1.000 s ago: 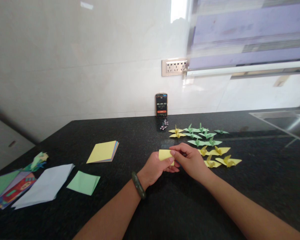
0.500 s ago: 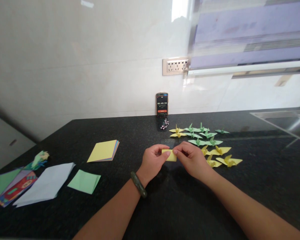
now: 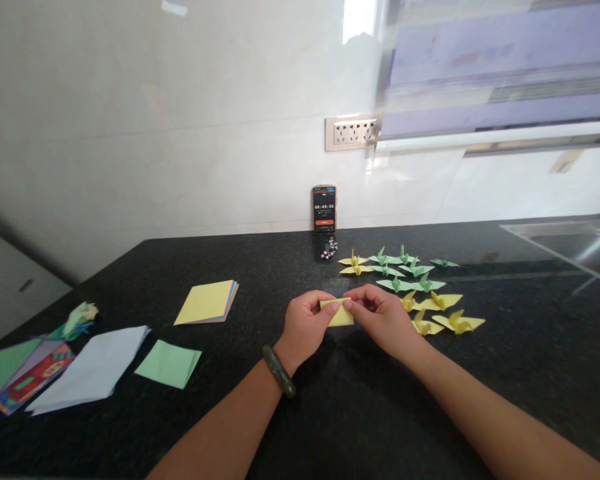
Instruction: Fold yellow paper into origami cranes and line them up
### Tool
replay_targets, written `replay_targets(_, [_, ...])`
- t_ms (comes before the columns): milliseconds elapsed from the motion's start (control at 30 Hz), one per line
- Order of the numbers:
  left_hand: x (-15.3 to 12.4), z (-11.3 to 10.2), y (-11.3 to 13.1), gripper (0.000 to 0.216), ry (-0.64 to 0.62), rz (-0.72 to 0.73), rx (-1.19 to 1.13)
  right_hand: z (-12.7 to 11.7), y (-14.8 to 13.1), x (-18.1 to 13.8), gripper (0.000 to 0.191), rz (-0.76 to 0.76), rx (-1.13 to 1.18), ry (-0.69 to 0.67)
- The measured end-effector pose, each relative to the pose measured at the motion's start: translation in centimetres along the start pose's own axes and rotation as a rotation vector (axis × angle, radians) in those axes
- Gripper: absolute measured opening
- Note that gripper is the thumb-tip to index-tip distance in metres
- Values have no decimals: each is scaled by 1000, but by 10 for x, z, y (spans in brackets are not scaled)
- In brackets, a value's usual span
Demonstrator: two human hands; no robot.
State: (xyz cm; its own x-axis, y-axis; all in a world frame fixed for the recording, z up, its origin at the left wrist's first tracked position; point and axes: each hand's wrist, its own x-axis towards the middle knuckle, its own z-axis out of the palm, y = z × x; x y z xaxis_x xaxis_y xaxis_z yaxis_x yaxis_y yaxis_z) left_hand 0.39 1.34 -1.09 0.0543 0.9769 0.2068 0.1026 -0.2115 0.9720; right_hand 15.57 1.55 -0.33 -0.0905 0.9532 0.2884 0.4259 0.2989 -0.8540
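Both my hands meet over the black counter and pinch a small folded yellow paper between them. My left hand, with a dark green bangle on the wrist, grips the paper's left end with thumb and fingers. My right hand is closed on its right end, fingers pressing a raised flap at the top edge. Just right of my hands lie several folded paper cranes, yellow ones nearest and green ones behind.
A stack of coloured paper squares, yellow on top, lies to the left. A green folded sheet, a white sheet and patterned papers are further left. A phone with a timer leans on the wall. A sink is at far right.
The yellow paper was folded smaller and brought down between both hands; its top edge now stands up as a flap under my fingers. The timer advanced.
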Motion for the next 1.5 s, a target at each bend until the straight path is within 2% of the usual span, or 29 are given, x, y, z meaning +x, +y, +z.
replay_targets(100, [1,0,1,19,14,-15,-5,0,-2,0,20,46,69,-15])
replay_targets(200, [1,0,2,20,14,-33,-2,-1,-3,-1,21,26,80,-16])
replay_targets(467, [1,-2,1,22,-75,34,118,-4,-5,1,22,-44,-72,-35])
replay_targets(633, [2,-3,-3,21,-68,44,182,-4,-5,1,24,60,-7,-115])
replay_targets(867, [3,-2,-1,21,44,31,145,-3,-4,0,21,89,8,-142])
replay_targets(1067, [2,-3,0,20,106,-36,-17,-3,-6,-1,17,84,-13,-146])
replay_targets(1333, [7,-5,-1,19,179,-66,-117,-6,-5,2,13,73,-33,-112])
replay_targets(1500, [12,-9,-1,19,231,-65,-223,-8,-7,4,23,134,89,-65])
